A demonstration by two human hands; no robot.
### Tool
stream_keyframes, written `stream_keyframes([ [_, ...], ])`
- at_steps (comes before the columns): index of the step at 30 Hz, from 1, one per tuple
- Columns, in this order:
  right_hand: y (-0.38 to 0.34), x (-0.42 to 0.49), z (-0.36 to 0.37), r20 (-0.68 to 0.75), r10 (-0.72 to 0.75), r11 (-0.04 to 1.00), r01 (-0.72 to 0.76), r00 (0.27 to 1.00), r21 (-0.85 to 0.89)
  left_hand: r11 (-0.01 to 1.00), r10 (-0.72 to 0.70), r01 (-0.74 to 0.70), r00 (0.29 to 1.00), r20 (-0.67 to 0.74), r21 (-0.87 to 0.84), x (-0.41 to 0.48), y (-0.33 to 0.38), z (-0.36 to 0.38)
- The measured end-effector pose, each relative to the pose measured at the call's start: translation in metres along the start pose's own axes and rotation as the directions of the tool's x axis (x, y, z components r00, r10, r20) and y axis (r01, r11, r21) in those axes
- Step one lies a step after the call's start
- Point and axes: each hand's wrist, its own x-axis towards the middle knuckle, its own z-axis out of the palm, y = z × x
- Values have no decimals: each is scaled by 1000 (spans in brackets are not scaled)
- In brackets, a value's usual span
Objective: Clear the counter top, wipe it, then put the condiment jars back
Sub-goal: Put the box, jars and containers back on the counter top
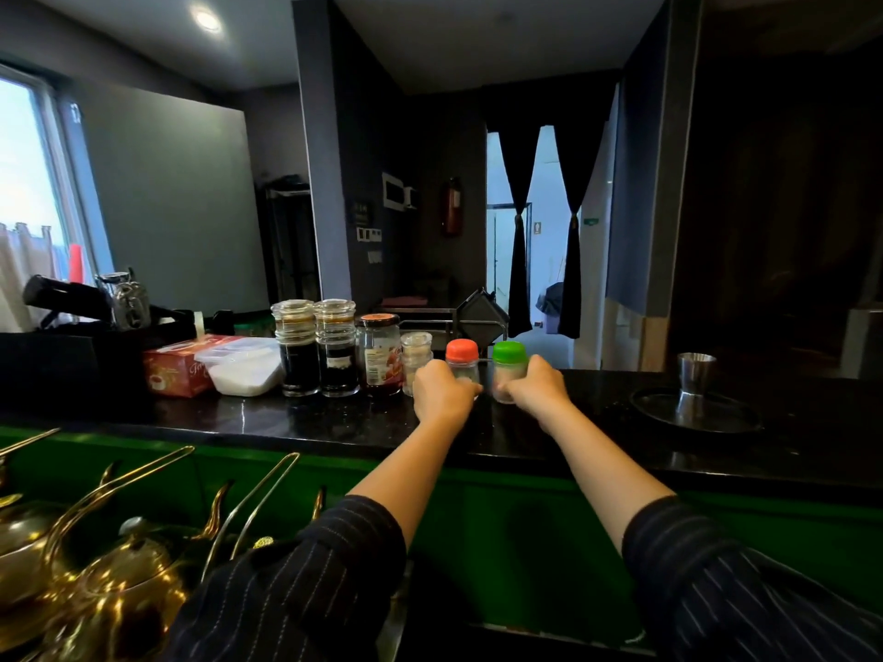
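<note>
Two shakers gripped on black counter (597,437): left hand (442,391) wraps orange-capped shaker (462,363), right hand (535,387) green-capped shaker (509,367).

Dim room here, dark grey walls (181,193) all round and one round recessed ceiling light (208,19) glowing up at the left, with daylight pouring through a bright window (24,183) on the far left. Straight ahead, a pale doorway (544,222) framed by black tied-back curtains (518,222), and a red fire extinguisher (452,206) hangs on the wall beside it.
</note>
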Motion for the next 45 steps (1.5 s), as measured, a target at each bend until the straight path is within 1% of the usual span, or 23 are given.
stream_keyframes([
  [2, -4, 3, 10, 20, 12, 999, -11, 1000, -33, 1000, 4, -4, 1000, -26, -4, 1, -3, -4],
  [4, -6, 5, 19, 3, 13, 996, -12, 1000, -88, 1000, 1, -2, 998, -63, -13, 2, -6, -6],
  [7, -5, 4, 27, -13, -27, 986, 24, 1000, -167, 999, -13, 8, 995, -102, -48, 0, -6, -6],
  [12, -2, 2, 28, 22, -94, 981, 96, 995, -170, 989, -97, 83, 989, -116, -121, 2, -6, -9],
  [17, 1, 4, 30, 22, -120, 980, 122, 993, -159, 977, -146, 124, 982, -121, -175, 3, -5, -9],
  [21, 1, 6, 30, 29, -122, 975, 126, 992, -183, 970, -166, 140, 978, -124, -199, 2, -4, -9],
  [33, 1, 10, 33, 30, -120, 980, 124, 992, -158, 975, -156, 134, 980, -120, -175, 1, -4, -10],
  [42, 0, 10, 33, 54, -104, 955, 115, 993, -272, 978, -138, 117, 984, -115, -174, 5, -8, -7],
  [45, -1, 11, 33, 62, -101, 952, 115, 993, -283, 978, -122, 100, 986, -110, -181, 5, -8, -7],
])
